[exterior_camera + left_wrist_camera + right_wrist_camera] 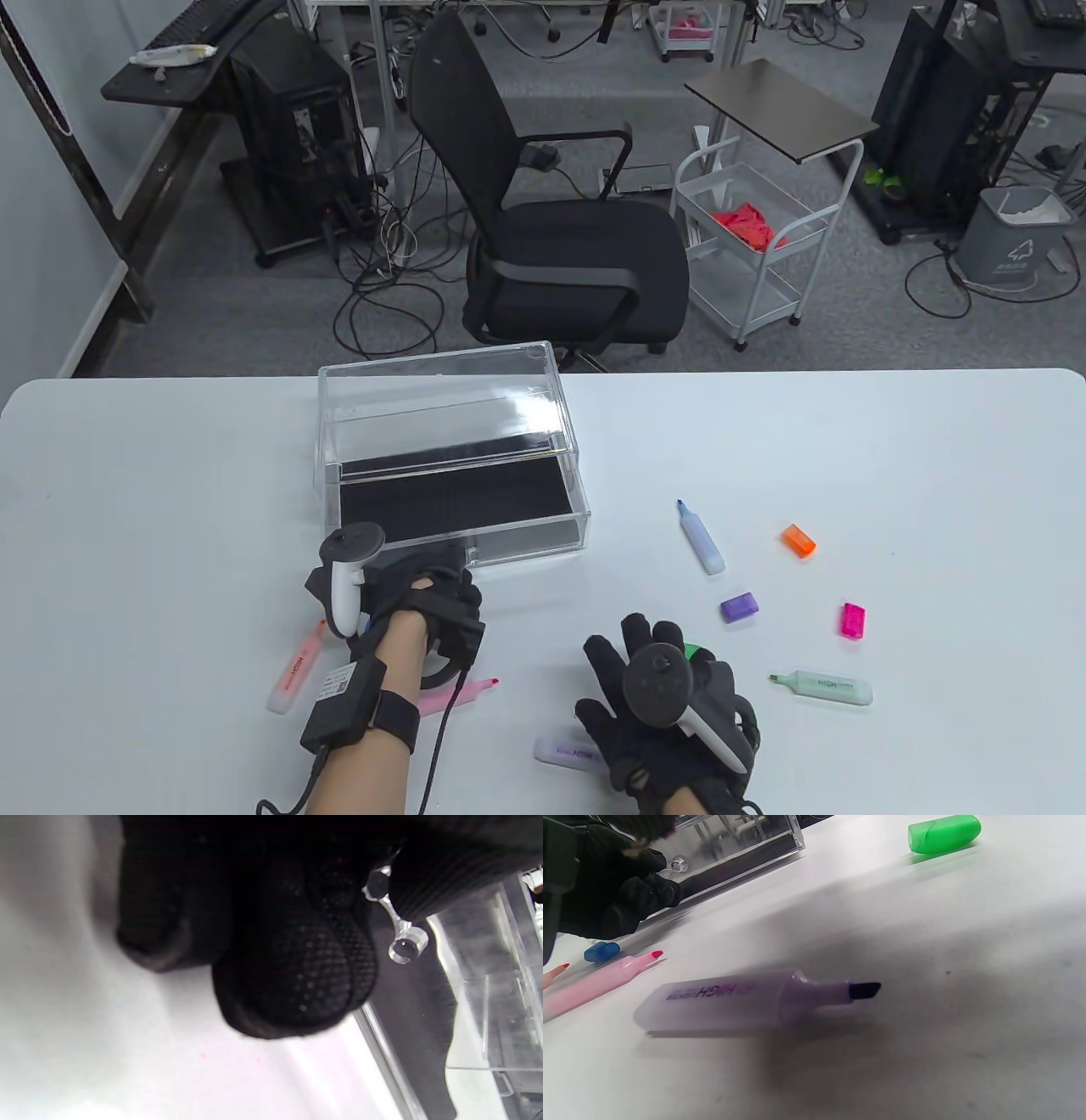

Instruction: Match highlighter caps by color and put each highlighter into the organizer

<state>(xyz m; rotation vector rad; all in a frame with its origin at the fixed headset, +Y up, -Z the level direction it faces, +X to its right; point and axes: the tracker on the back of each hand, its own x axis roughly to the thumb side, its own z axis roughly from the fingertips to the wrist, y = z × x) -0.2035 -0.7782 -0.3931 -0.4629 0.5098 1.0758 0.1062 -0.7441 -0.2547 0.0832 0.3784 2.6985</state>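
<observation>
A: Highlighters lie uncapped all over the white table [933,475]. Where does each one sit?

B: With the table's middle as the dial, the purple highlighter [746,1001] is at six o'clock, under the right hand [670,722]. The pink highlighter [454,694] and orange highlighter [293,671] lie at seven to eight o'clock, either side of the left forearm. The blue highlighter [702,539] is at three o'clock and the green highlighter [827,686] at four.

A: And the caps?

B: The orange cap [799,540] lies at three o'clock, the purple cap [739,606] and pink cap [853,621] towards four. The green cap [944,834] peeks out just past the right hand's fingers. The blue cap [602,951] shows in the right wrist view beside the left hand, near the pink tip.

A: The organizer?

B: The clear organizer [441,399] stands at eleven o'clock. Its drawer [462,505], lined in black, is pulled out towards the person.

A: What is the left hand doing?

B: The left hand [428,598] is at the drawer's front, its fingers curled and pinching the small clear knob [403,944].

A: The right one?

B: It hovers flat, fingers straight and spread, gripping nothing; in the right wrist view the purple highlighter lies free on the table.
</observation>
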